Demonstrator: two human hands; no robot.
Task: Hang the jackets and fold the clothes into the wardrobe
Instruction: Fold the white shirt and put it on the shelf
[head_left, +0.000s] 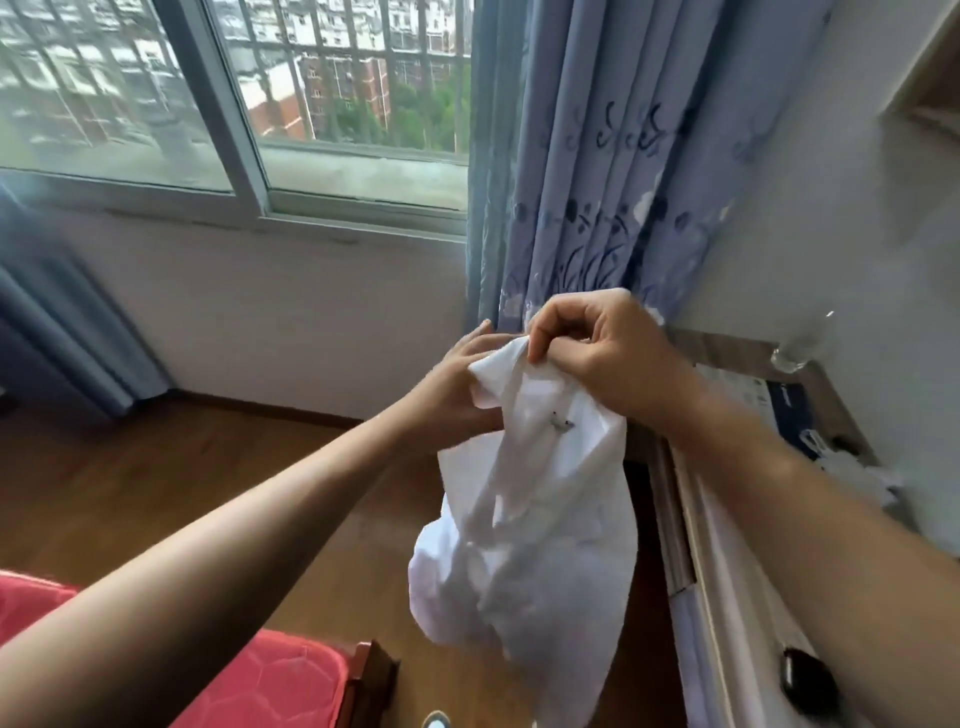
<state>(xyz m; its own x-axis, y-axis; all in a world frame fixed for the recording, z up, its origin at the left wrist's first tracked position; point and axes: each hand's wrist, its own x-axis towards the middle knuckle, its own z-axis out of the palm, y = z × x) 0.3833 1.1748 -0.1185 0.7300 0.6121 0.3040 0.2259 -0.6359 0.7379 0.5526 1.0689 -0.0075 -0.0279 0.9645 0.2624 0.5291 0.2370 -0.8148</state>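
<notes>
While white shirt hangs unfolded in mid-air before curtain, I pinch its top edge with right hand. Left hand close beside, against cloth; grip hidden, cannot tell. Judging: folding not yet done, wardrobe out of view, storing all left.

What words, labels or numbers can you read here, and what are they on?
No text here can be read.
Blue box: white print, too blurred to read.
Garment: small grey mark near the top, too small to read.
</notes>
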